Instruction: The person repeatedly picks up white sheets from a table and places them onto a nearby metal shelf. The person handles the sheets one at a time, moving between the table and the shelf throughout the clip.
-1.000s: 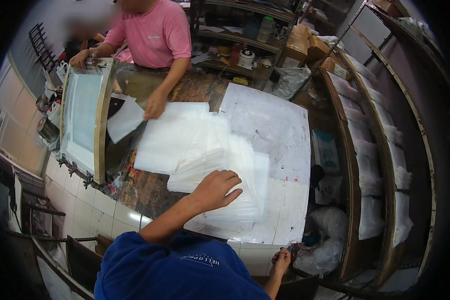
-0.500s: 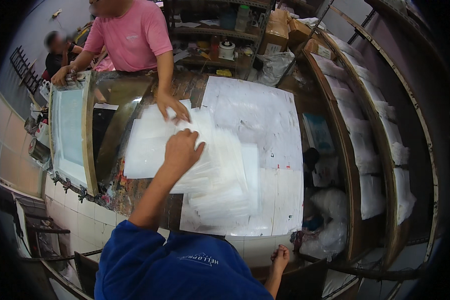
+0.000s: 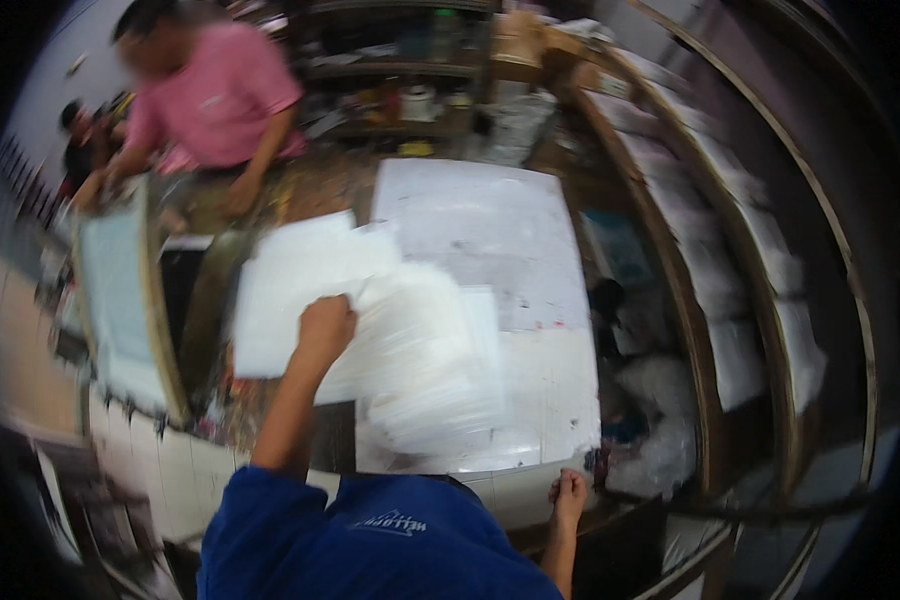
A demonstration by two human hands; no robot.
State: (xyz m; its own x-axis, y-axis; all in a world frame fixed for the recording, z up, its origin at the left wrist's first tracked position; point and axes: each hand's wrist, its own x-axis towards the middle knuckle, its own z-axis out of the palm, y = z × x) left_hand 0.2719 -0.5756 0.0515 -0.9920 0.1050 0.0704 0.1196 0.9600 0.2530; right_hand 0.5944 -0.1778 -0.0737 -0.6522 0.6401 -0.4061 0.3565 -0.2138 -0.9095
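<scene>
Since half a second ago the left hand [image 3: 325, 325] has stayed on the white sheets, and the view has swung so that the co-worker in the pink shirt [image 3: 220, 100] now stands further toward the upper left. That person's hand, earlier laid on the far corner of the sheets, has drawn back to the worktop [image 3: 310, 190] beyond them.

The left hand lies on the near-left part of the fanned stack of white sheets [image 3: 410, 350]; its fingers are curled onto the top sheet, though blur hides whether they pinch it. The right hand [image 3: 570, 492] rests at the worktop's near edge, right of the stack, fingers closed on the rim as far as can be told.

The stack lies on the large white board [image 3: 490, 240] covering the worktop. Its long axis runs from the far left toward the near right, with the sheets fanned out toward the near-right corner. The bare board shows beyond and to the right of the stack. Left of the stack stands a framed screen [image 3: 120, 300]; right of the board runs a wooden shelf rack [image 3: 730, 300], close alongside.
</scene>
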